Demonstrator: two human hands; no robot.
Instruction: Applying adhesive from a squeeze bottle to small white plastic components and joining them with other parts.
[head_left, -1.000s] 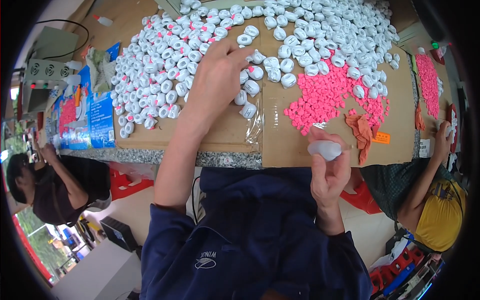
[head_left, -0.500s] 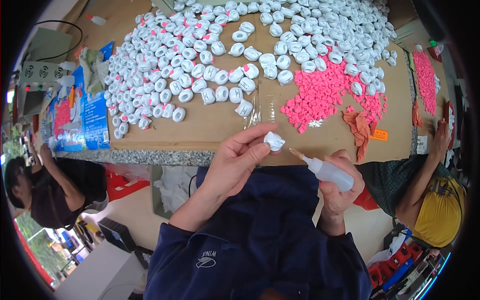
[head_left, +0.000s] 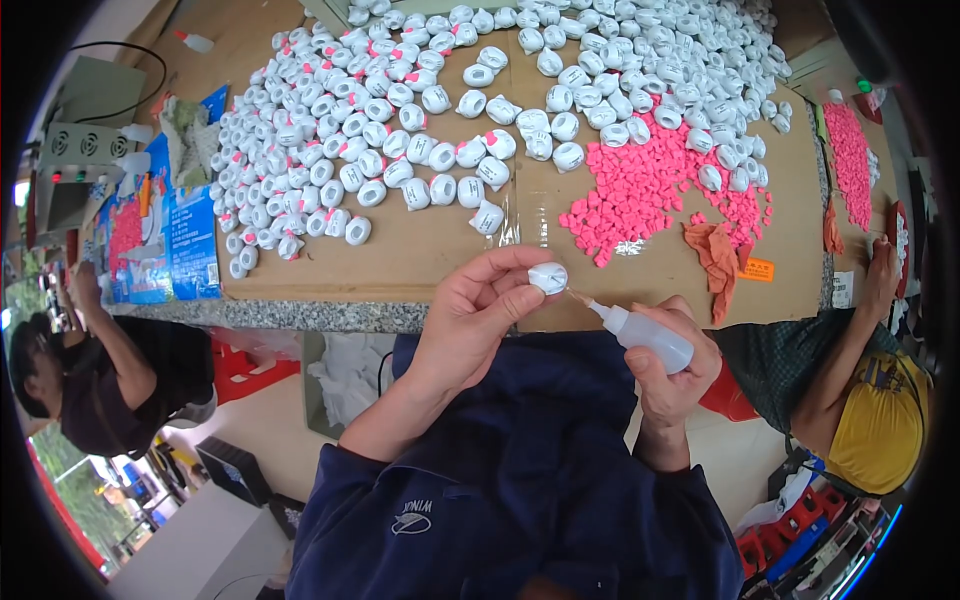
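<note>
My left hand (head_left: 468, 318) pinches a small white rounded plastic piece (head_left: 547, 276) between thumb and fingers, just over the table's near edge. In my right hand (head_left: 678, 375) lies a translucent squeeze bottle (head_left: 652, 340), tilted so its thin brownish nozzle points up and left. The nozzle tip is at the lower right side of the white piece; whether they touch I cannot tell. Beyond my hands, many similar white pieces (head_left: 371, 192) cover the left of the table, several with pink parts attached. A heap of small pink pieces (head_left: 625, 200) lies to the right.
More white pieces (head_left: 660, 60) are piled at the back right. An orange cloth (head_left: 712, 262) rests near the right edge beside an orange label (head_left: 759, 269). Cardboard (head_left: 400, 270) covers the tabletop above a granite edge (head_left: 370, 316). People sit at left (head_left: 125, 375) and right (head_left: 840, 400).
The bottle has moved slightly up and left, bringing its nozzle to the white piece. That piece has turned in my left fingers, showing a smoother side.
</note>
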